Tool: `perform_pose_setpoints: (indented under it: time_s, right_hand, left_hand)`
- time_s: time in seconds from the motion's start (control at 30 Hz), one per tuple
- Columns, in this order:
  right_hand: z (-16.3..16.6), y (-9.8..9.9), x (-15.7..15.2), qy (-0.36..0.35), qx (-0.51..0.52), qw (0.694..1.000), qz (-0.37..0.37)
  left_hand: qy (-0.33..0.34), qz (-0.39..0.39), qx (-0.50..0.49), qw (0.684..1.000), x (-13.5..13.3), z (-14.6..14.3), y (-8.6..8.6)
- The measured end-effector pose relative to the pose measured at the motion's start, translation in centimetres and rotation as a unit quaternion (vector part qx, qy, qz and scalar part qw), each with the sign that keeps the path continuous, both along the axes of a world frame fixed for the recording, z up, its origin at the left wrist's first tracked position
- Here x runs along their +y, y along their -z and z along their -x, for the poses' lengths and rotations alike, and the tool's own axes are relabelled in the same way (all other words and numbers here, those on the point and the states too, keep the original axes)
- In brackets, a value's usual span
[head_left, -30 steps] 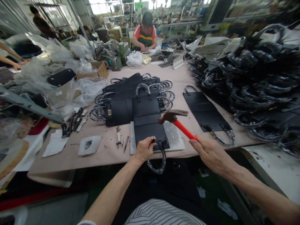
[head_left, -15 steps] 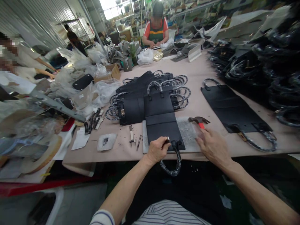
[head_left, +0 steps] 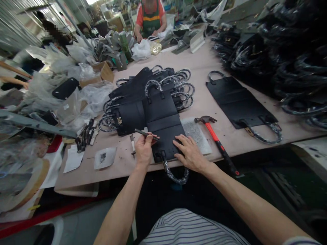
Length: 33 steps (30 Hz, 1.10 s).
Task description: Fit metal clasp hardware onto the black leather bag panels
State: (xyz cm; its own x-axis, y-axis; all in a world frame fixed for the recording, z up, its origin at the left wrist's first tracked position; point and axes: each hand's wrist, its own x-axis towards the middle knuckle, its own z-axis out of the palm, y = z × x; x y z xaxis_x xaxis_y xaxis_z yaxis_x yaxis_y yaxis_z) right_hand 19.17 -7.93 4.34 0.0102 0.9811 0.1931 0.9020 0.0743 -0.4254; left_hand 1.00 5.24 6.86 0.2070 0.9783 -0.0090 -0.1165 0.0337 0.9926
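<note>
A slim dark metal rod [head_left: 143, 132] is pinched in the fingers of my left hand [head_left: 144, 151], above the left edge of a black bag panel [head_left: 163, 117]. My right hand [head_left: 190, 151] rests on the lower right of that panel, fingers spread and holding nothing. Plastic wrap covers the panel's two handles; the near one [head_left: 176, 177] hangs over the table edge. Under the panel, a pale slab [head_left: 198, 136] shows at the right. Beside it lies a claw hammer [head_left: 213, 134] with a red and black handle, its end past the table edge.
More black panels [head_left: 131, 114] with wrapped handles are stacked behind. Another panel [head_left: 241, 102] lies at the right, before a large dark pile [head_left: 281, 68]. A small pale sheet [head_left: 104, 158] with dark bits lies left. Across the table a person [head_left: 150, 20] works.
My right hand has let go of the hammer, now lying on the table, and moved left onto the panel. My left hand has left the near handle's base and picked up the rod.
</note>
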Motion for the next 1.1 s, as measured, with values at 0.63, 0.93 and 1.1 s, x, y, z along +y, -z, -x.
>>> perform_pose_setpoints:
  time_s: [0.63,0.93,1.1]
  right_hand:
    - [0.1,1.3,0.1,0.003,-0.024,0.999,-0.034]
    - [0.2,1.3,0.1,0.009,-0.031,0.999,-0.036]
    - [0.3,1.3,0.1,0.014,-0.025,0.999,-0.038]
  left_hand:
    - [0.005,-0.123,0.63,0.767,6.5,7.0,0.3]
    - [0.058,-0.172,0.692,0.699,6.4,12.0,1.4]
    - [0.056,-0.188,0.679,0.707,3.8,10.6,0.4]
